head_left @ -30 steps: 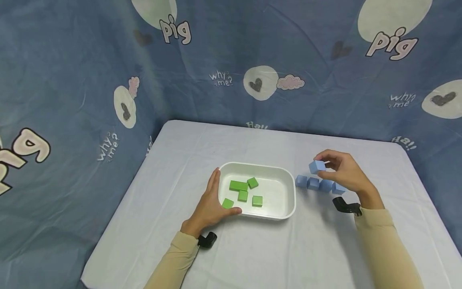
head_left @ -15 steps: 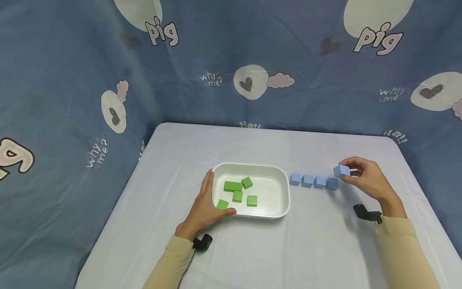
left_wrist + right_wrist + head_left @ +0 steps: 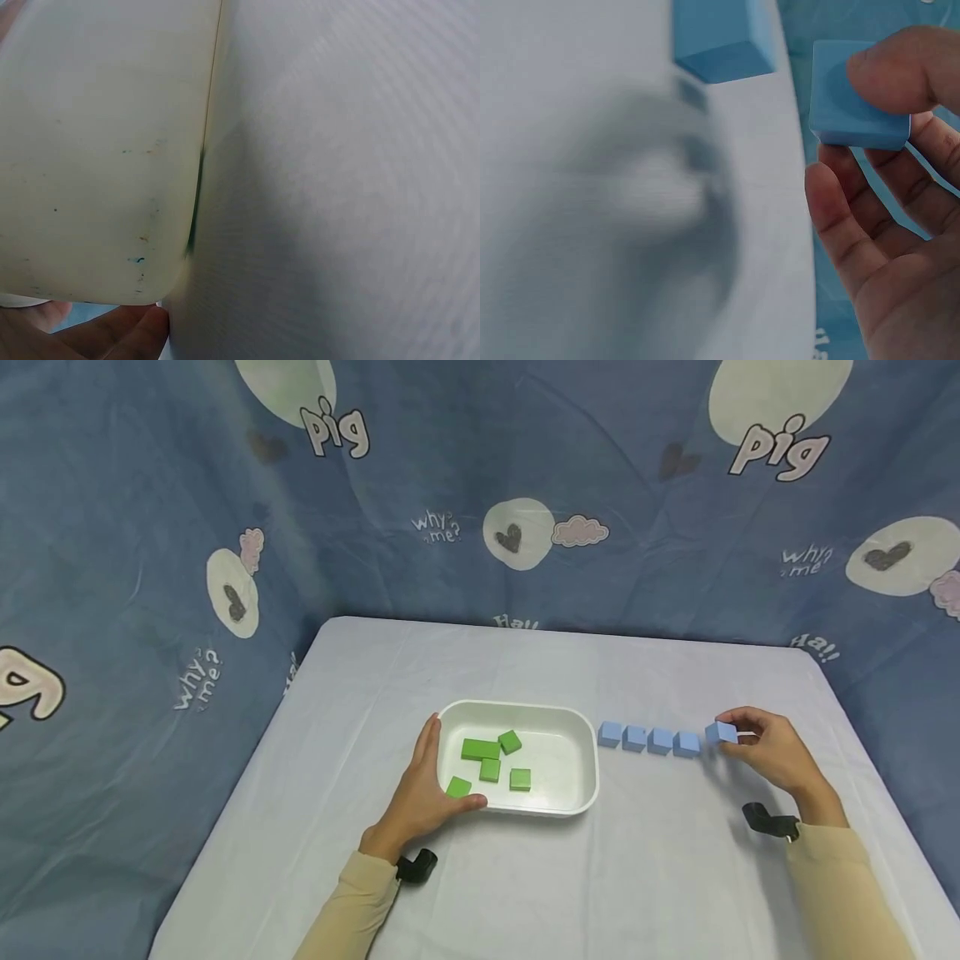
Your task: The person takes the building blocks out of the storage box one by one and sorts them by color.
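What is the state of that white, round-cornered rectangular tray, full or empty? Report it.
Partly filled: in the head view, green blocks lie inside the white, round-cornered rectangular tray, leaving much of its bottom bare.

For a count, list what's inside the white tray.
Green blocks: five visible, one longer. The left hand partly covers the near left corner of the white tray; anything covered cannot be seen.

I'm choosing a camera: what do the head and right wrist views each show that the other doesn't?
Only the head view shows the tray, its five green blocks, the left hand touching it and the whole row of four blue blocks. Only the right wrist view shows the palm side of the right hand. Both show that hand's held block, at least one blue block from the row, and parts of the table and backdrop.
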Available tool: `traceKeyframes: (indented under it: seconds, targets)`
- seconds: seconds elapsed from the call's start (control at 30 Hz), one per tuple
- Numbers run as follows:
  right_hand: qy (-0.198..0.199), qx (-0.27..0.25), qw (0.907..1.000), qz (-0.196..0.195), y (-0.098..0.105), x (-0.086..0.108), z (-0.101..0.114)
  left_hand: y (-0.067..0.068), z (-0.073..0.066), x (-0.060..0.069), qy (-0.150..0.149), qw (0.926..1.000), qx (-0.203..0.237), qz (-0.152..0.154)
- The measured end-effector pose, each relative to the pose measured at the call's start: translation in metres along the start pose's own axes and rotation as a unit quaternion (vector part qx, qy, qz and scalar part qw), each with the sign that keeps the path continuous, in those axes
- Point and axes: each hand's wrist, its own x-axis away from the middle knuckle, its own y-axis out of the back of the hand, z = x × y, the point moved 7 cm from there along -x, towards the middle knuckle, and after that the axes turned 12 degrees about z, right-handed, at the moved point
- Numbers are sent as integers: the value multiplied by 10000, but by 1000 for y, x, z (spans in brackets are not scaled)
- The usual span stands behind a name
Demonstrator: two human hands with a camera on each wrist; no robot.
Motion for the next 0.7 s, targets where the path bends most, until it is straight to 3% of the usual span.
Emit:
traceKeyframes:
  seconds: [0.43, 0.7]
  targets:
    - [-482, 327, 9979, 273, -22, -4, -21, -2, 1, 0, 87, 9999, 56, 78]
    - [-598, 355, 9971, 317, -27, -7, -23, 0, -1, 1, 6, 10000, 67, 18]
